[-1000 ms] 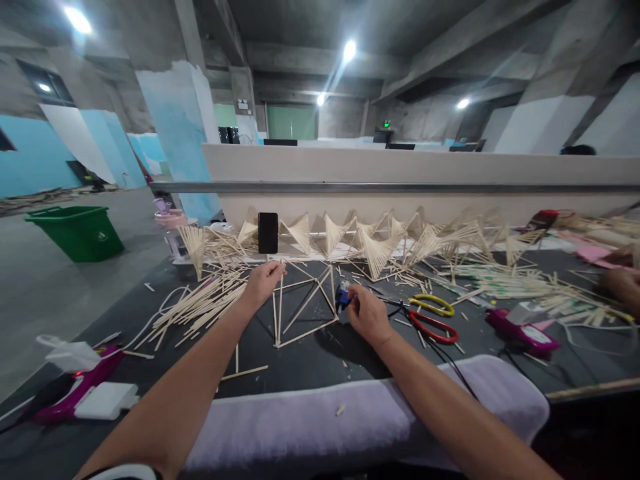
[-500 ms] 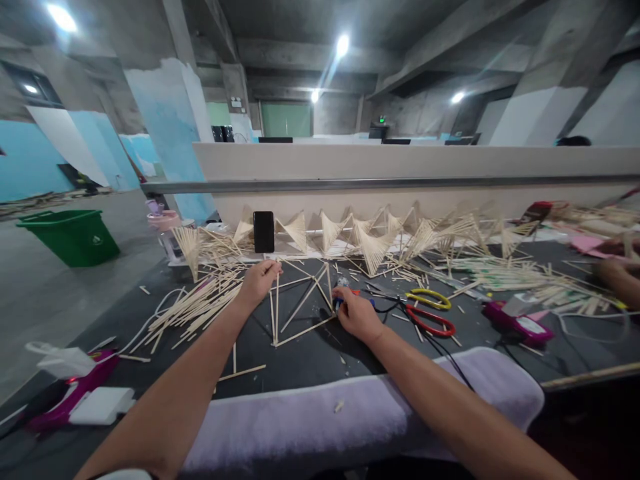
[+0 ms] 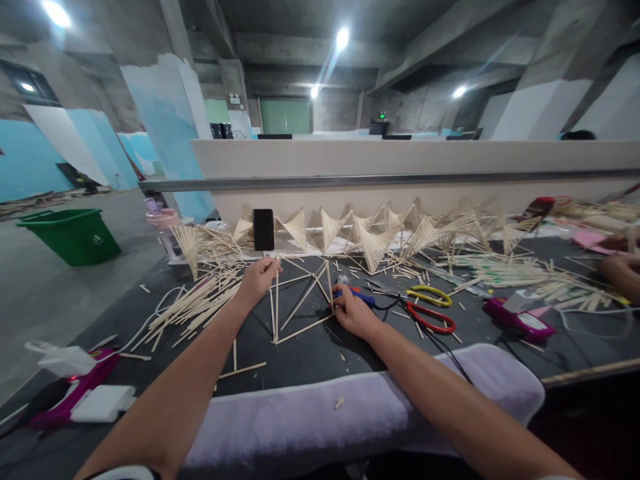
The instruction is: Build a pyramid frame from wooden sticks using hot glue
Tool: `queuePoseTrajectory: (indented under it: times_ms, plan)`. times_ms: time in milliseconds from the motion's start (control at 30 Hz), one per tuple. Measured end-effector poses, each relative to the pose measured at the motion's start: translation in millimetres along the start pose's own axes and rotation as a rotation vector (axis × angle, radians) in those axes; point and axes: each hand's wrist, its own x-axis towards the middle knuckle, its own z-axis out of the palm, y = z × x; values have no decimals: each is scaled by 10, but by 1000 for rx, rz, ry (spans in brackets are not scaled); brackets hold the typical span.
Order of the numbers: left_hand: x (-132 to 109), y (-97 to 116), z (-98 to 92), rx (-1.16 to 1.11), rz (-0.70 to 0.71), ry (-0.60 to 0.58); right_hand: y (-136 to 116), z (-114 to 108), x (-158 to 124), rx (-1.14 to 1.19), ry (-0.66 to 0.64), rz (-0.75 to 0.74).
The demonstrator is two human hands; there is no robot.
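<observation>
The stick frame (image 3: 300,301), an open pyramid of thin wooden sticks, stands on the black table (image 3: 300,363) dead ahead of you, between your two hands. Your left hand (image 3: 257,279) sits at the frame's ten o'clock, fingers closed to a pinch on the top of the upright stick at that corner, wrist low over the table. Your right hand (image 3: 353,312) is at the frame's three o'clock, half curled with the knuckles up and the fingertips (image 3: 339,301) against the right-hand corner where the sticks meet; you cannot tell from here whether they pinch the joint or only press on it. Just past that hand, at its one o'clock, lies a blue glue gun (image 3: 361,296), touching or nearly touching your fingers. Further out at three o'clock lie the yellow scissors (image 3: 431,296) and the red scissors (image 3: 431,320), close together. At nine o'clock is a spread of loose sticks (image 3: 195,305). At twelve o'clock a black phone (image 3: 263,229) stands upright, with a row of finished stick forms (image 3: 375,239) running off to its right. Another person's hand (image 3: 620,275) works at the far right edge, well apart from yours.
</observation>
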Motion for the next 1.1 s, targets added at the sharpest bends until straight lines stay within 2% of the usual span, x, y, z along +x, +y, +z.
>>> queuePoseTrajectory:
  times_ms: [300, 1100]
  plan:
    - [-15, 61, -2, 10, 16, 49, 11, 6, 6, -16, -17, -3]
    - [5, 4, 11, -5, -2, 17, -29, -29, 22, -40, -45, 31]
